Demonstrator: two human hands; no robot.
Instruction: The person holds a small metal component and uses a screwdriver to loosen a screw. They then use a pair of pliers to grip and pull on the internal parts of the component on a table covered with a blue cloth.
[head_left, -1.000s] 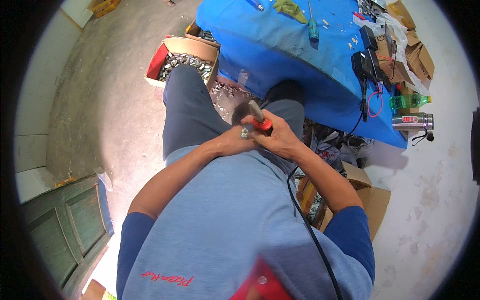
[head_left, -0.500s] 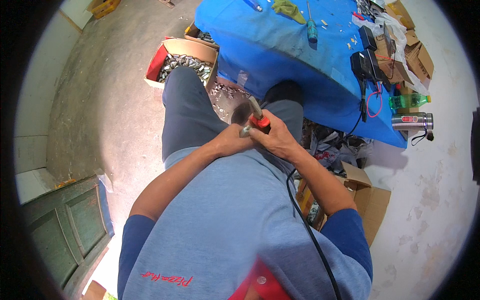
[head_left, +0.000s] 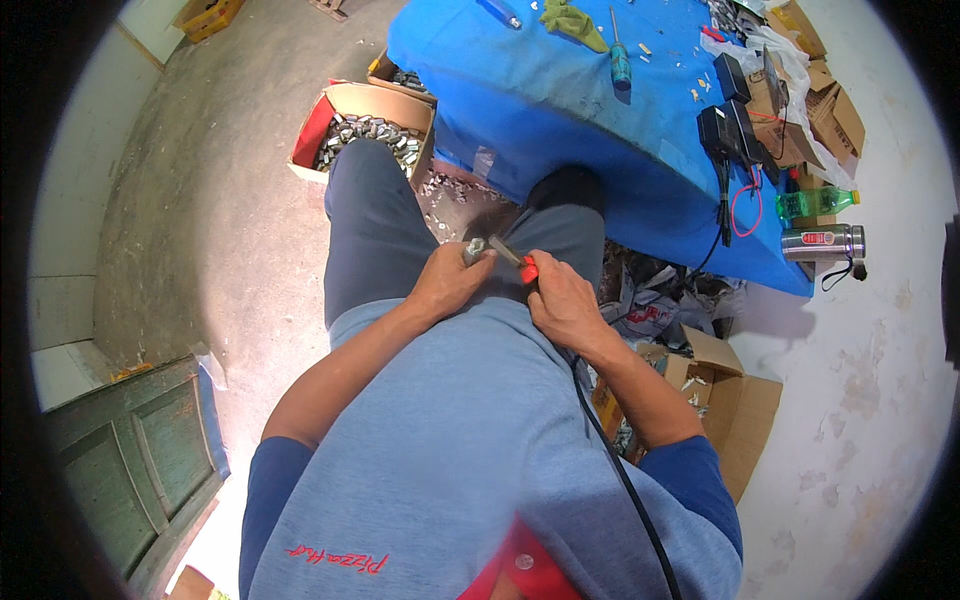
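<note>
Over my lap, my left hand (head_left: 446, 285) is closed around a small silvery metal piece (head_left: 473, 250), whose end sticks up past the thumb and fingers. My right hand (head_left: 568, 308) grips a red-handled blade tool (head_left: 529, 269). Its flat metal blade slants up and left, with the tip close to the metal piece; whether they touch I cannot tell. Beyond my left knee, an open cardboard box (head_left: 380, 99) holds many similar-looking small metal pieces (head_left: 388, 130).
A blue-covered table (head_left: 560, 110) stands ahead, bearing a screwdriver (head_left: 620, 65), a green cloth (head_left: 574, 22) and black power adapters (head_left: 722, 130). At its right edge are a green bottle (head_left: 815, 204) and a steel flask (head_left: 822, 243). An open carton (head_left: 745, 410) sits by my right elbow.
My hands have moved apart, the left slightly leftward with the metal piece turned up. The blade has swung from pointing upward to slanting left toward that piece.
</note>
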